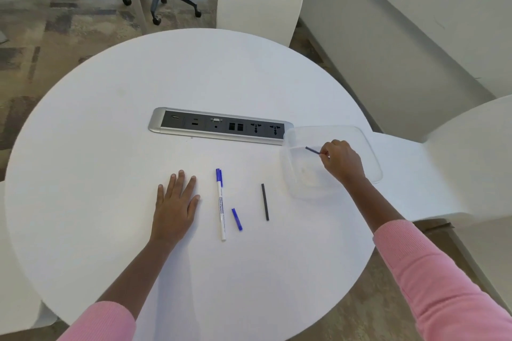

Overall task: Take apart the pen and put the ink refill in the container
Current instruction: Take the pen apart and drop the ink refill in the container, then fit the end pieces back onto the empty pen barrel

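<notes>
Over the clear container (pixel 302 171) at right of frame, the right hand (pixel 342 162) pinches the ink refill (pixel 312 150), whose free end points toward the upper left; the left hand (pixel 174 202) lies flat, fingers straight, on the bench (pixel 249 77).

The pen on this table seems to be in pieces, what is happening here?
A person is taking it apart. The right hand pinches a thin dark piece over the clear container. The left hand rests flat on the white table. The pen body, a small blue piece and a black stick lie between them.
</notes>
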{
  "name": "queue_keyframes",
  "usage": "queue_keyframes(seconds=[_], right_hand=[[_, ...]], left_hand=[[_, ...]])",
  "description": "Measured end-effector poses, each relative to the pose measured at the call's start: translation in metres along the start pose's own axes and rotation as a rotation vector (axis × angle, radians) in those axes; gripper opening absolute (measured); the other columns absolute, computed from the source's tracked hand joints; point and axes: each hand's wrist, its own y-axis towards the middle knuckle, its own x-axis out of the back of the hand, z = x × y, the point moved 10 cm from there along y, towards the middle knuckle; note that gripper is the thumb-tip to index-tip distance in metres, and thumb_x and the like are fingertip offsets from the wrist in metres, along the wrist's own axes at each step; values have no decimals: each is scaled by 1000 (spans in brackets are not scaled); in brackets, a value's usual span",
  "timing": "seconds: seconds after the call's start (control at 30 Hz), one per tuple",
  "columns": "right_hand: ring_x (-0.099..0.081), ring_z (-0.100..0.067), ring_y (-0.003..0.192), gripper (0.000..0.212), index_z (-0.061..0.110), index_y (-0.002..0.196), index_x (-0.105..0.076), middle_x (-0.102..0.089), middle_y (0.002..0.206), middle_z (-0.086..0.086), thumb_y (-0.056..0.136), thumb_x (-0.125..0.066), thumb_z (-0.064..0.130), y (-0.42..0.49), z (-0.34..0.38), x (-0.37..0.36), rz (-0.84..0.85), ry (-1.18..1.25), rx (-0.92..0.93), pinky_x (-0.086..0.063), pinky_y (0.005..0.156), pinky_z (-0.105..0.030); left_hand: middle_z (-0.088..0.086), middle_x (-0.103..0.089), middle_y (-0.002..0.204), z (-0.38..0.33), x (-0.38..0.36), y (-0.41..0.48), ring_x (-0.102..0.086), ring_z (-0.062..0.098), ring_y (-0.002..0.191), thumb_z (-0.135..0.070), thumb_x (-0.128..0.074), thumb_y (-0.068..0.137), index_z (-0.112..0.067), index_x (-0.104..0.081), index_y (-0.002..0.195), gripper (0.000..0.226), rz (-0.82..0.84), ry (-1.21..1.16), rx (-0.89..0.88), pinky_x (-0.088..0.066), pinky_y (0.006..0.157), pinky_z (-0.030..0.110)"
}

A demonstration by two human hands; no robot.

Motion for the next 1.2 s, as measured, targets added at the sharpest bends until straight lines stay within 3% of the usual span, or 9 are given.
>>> queue_keyframes(seconds=[0.13, 0.43, 0.6, 0.7, 0.9, 1.0, 1.2], right_hand=[[-52, -32, 100, 18, 2, 92, -62, -63, 100, -17, 88, -47, 9, 8, 0, -20, 120, -1, 43, -47, 76, -42], [-54, -31, 101, 24, 4, 91, -65, -65, 104, -14, 84, -42, 3, 15, -5, -45, 264, -14, 32, -46, 78, -38], [-52, -30, 107, 19, 8, 100, -63, -63, 111, -12, 84, -53, 10, 17, -7, -45, 305, -3, 24, -45, 85, -38], [-51, -31, 108, 23, 8, 105, -61, -62, 111, -14, 84, -60, 16, 20, -6, -19, 189, 110, -9, -45, 90, -42], [-59, -25, 85, 12, 8, 93, -64, -67, 94, -11, 85, -55, 8, -1, 19, 59, -192, 434, -7, -48, 75, -33], [-55, -17, 72, 10, 5, 87, -65, -68, 88, -14, 84, -56, 3, -20, 49, 66, -210, 558, 41, -40, 63, -12], [-60, -25, 76, 12, 3, 88, -66, -69, 90, -15, 83, -55, 2, -53, 122, 13, -31, 645, 61, -44, 76, -27]], left_hand=[[17, -21, 153, -1, -6, 2, -19, 31, 141, -48, 3, 79, -10, -30, 144, 82, 12, 26, 37, -12, 114, 48], [19, -25, 151, -4, -5, 0, -25, 34, 139, -47, -2, 81, -6, -34, 142, 80, 0, 22, 68, -17, 112, 51], [18, -23, 152, -4, -6, 0, -23, 34, 139, -47, 0, 80, -7, -32, 143, 81, 4, 33, 71, -15, 113, 50], [17, -22, 153, -3, -7, 1, -22, 32, 140, -47, 2, 80, -9, -30, 144, 81, 7, 36, 73, -14, 113, 49], [17, -22, 152, -3, -8, 0, -22, 33, 140, -62, 15, 81, -9, -30, 144, 94, 20, 13, 59, -14, 113, 50], [19, -24, 151, -4, -8, 0, -24, 34, 139, -51, 2, 86, -7, -33, 142, 80, 19, 3, 52, -16, 112, 52], [15, -17, 154, -1, -10, -1, -17, 30, 142, -46, 3, 81, -11, -26, 145, 79, 40, 9, 25, -11, 114, 48]])
